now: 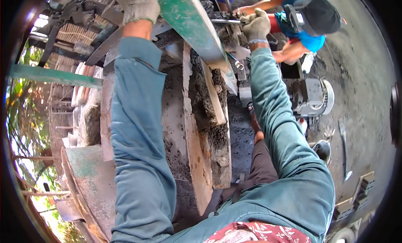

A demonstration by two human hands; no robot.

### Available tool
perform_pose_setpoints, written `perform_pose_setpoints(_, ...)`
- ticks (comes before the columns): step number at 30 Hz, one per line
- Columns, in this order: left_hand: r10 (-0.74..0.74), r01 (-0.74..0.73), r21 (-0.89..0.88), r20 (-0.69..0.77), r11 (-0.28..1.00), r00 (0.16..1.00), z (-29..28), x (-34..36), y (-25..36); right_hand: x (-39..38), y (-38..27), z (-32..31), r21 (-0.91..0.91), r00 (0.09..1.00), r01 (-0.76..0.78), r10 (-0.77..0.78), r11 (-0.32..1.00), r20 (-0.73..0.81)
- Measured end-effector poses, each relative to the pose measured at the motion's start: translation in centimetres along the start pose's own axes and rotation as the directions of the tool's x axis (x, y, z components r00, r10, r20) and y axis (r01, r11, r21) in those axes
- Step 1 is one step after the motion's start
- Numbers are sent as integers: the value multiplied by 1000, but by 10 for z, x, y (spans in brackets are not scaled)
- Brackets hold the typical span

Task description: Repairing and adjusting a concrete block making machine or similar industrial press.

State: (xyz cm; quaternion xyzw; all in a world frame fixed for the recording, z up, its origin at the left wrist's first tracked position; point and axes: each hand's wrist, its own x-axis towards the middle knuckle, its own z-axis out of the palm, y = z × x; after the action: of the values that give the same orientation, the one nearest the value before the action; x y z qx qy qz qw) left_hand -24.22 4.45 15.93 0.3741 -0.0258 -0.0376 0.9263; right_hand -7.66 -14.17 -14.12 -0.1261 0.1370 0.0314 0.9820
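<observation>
Reaching this far over the crusty boards point(201, 159) looks like the first way to get hurt: one bad lean and balance could go, right onto those rough edges. Both arms are stretched way out in front, left nearly straight, right slanting up and inward. Left hand point(137, 5) is up by the green beam point(193, 27), back of the glove showing, fingertips out of view, so can't tell if it's gripping anything. Right hand point(256, 27) is curled tight around the end of a metal rod point(226, 21), which sits just off the beam's right side. Grubby glove on metal could slip imo, and knuckles would pay. What bugs me most is past that: a co-worker point(312, 42) bent in close, their hand point(243, 10) right by the rod. If it jerks, those fingers probably get pinched.
</observation>
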Motion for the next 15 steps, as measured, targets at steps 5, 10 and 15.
perform_pose_setpoints(5, 771, -554, 705, 17, 442, 637, -3, 22, -38, -28, -37, -3, -51, 996, 45, -41, 998, 73)
perform_pose_setpoints(10, 689, -473, 708, -26, 524, 725, -2, 13, -34, -115, -100, -9, -173, 861, 261, -147, 950, 487)
perform_pose_setpoints(15, 587, -121, 987, 38, 103, 809, -19, -116, -76, -239, -150, -33, -423, 751, 629, -368, 653, 548)
